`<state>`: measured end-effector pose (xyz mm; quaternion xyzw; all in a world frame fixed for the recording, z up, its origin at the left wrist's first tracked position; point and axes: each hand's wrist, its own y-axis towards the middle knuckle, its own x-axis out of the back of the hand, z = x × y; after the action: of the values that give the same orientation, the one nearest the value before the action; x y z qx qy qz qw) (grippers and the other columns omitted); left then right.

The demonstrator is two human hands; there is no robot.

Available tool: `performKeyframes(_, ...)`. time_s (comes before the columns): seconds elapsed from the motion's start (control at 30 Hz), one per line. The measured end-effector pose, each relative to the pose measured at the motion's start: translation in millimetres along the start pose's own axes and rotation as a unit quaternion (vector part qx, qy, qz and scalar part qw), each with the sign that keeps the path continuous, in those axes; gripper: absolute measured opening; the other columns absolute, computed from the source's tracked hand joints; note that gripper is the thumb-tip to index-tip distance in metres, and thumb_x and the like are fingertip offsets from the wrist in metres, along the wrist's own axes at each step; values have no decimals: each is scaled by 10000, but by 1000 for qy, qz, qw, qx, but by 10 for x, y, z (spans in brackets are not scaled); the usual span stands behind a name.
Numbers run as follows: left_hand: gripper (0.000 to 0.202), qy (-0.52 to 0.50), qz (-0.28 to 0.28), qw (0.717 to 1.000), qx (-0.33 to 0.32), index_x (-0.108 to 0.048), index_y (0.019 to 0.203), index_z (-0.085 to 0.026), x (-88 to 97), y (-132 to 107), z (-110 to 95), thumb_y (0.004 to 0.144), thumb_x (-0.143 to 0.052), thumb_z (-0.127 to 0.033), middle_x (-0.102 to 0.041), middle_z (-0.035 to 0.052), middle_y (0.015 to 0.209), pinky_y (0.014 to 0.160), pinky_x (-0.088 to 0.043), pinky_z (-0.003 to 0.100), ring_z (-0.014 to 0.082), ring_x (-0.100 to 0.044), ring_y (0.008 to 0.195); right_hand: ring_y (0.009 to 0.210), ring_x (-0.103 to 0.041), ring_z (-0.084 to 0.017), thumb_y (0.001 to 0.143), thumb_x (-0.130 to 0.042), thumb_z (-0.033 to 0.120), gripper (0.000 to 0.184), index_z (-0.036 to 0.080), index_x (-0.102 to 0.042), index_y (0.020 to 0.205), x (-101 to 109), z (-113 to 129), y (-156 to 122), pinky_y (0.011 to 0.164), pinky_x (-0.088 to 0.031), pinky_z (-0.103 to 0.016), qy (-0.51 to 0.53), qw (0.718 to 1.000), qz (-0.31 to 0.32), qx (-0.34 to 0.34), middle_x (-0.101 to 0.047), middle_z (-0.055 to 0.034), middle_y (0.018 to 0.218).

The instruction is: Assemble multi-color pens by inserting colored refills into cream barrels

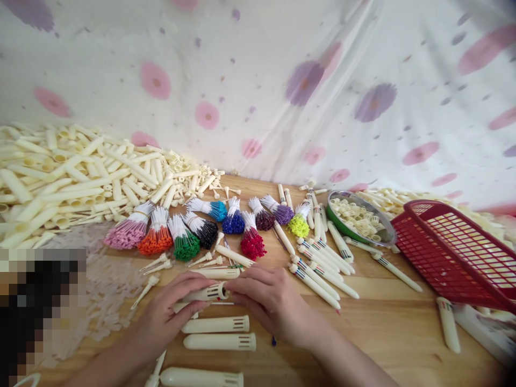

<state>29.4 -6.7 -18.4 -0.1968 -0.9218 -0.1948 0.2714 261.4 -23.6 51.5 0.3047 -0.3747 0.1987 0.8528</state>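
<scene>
My left hand (167,306) is wrapped round a cream pen barrel (212,291) with slots near its open end, which points right. At that end the fingers of my right hand (270,298) are pinched together; what they hold is hidden. Slotted barrels (220,342) lie in front of me below my hands. Behind them stand bundles of white pen refills with coloured tips, among them pink (124,232), orange (154,239), green (185,244) and red (252,244). A dark blue-tipped refill (273,341) lies partly under my right hand.
Cream tubes (68,183) are heaped at the left. Multicolour pens (318,285) lie right of my hands. Behind these is a green-sided metal bowl (393,236) of small cream parts, beside a tilted red basket (447,252). A floral sheet (258,80) hangs behind the wooden table.
</scene>
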Motion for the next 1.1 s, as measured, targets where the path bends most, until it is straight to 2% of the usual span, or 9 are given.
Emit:
performKeyframes(0.2, 255, -21, -1, 1000, 5, -669, 1063, -290, -11, 30, -61, 819, -595, -281, -695, 22, 1023, 825, -531, 243, 175, -653, 962, 703, -572, -136, 905, -455, 117, 202, 145, -627, 1009, -18, -28, 13, 630, -440, -240, -30, 999, 1, 43, -675, -54, 817)
performKeyframes(0.43, 233, -40, -6, 999, 3, -692, 1025, -282, -19, 55, -94, 812, -595, -283, -713, 32, 996, 801, -544, 261, 184, -672, 915, 692, -576, -161, 947, -369, 133, 247, 128, -616, 952, 25, -3, 24, 617, -454, -261, -140, 985, 31, 101, -643, -67, 728)
performKeyframes(0.6, 242, -55, -6, 998, 2, -685, 1041, -294, -27, 33, -82, 813, -605, -283, -707, 23, 1004, 797, -544, 239, 172, -667, 929, 655, -559, -144, 958, -350, 148, 259, 127, -608, 943, 8, -18, 26, 592, -435, -247, -137, 984, 41, 101, -634, -59, 720)
performKeyframes(0.83, 217, -28, -22, 999, -13, -695, 1013, -301, -47, 14, -60, 815, -605, -288, -713, 14, 979, 792, -544, 231, 163, -675, 902, 640, -545, -130, 904, -422, 106, 221, 136, -640, 885, -53, -65, 13, 562, -397, -232, -38, 997, 42, 44, -639, -48, 733)
performKeyframes(0.93, 216, -17, -38, 999, -31, -696, 1014, -297, -48, 21, -79, 820, -603, -283, -714, 13, 975, 804, -537, 220, 157, -673, 909, 622, -548, -119, 884, -475, 128, 202, 153, -672, 850, -59, -33, 19, 560, -407, -216, 53, 998, 27, -31, -647, -39, 712)
performKeyframes(1.03, 196, -16, -64, 997, -31, -707, 987, -287, -52, 29, -105, 818, -609, -288, -717, 18, 953, 778, -544, 213, 157, -678, 891, 600, -557, -107, 851, -552, 156, 148, 164, -698, 836, -84, -7, 24, 548, -419, -196, 139, 983, 22, -122, -648, -21, 683)
performKeyframes(1.1, 180, -22, -78, 996, -27, -718, 958, -280, -60, 28, -114, 808, -620, -291, -721, 21, 935, 756, -551, 213, 160, -684, 868, 603, -566, -104, 827, -580, 146, 124, 163, -702, 823, -105, -9, 24, 551, -425, -190, 165, 973, 33, -157, -653, -15, 689)
